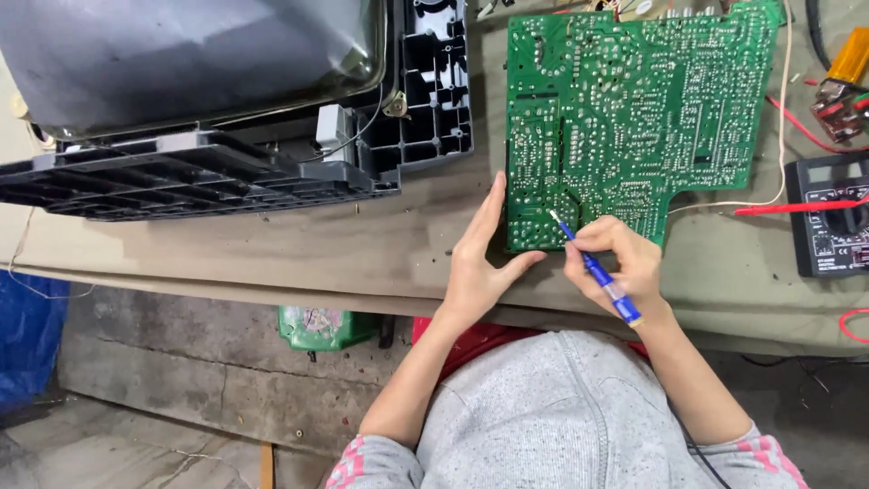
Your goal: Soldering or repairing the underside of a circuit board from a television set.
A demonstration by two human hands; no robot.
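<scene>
Right hand [625, 258] (gripping pen [593, 267]) probes board [634, 109].

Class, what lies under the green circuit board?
The green circuit board lies solder side up on the cloth-covered workbench. Its component side faces down, hidden, as is anything beneath it.

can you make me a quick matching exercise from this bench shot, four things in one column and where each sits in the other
Things:
1. green circuit board
2. blue-handled tool
3. black multimeter
4. grey plastic casing

Places:
A. at the right edge of the bench
B. in the right hand, tip on the board
C. at the left of the bench, under the dark screen
D. flat in the middle, its lower left edge steadied by the left hand

Pairs: 1-D, 2-B, 3-A, 4-C
</scene>
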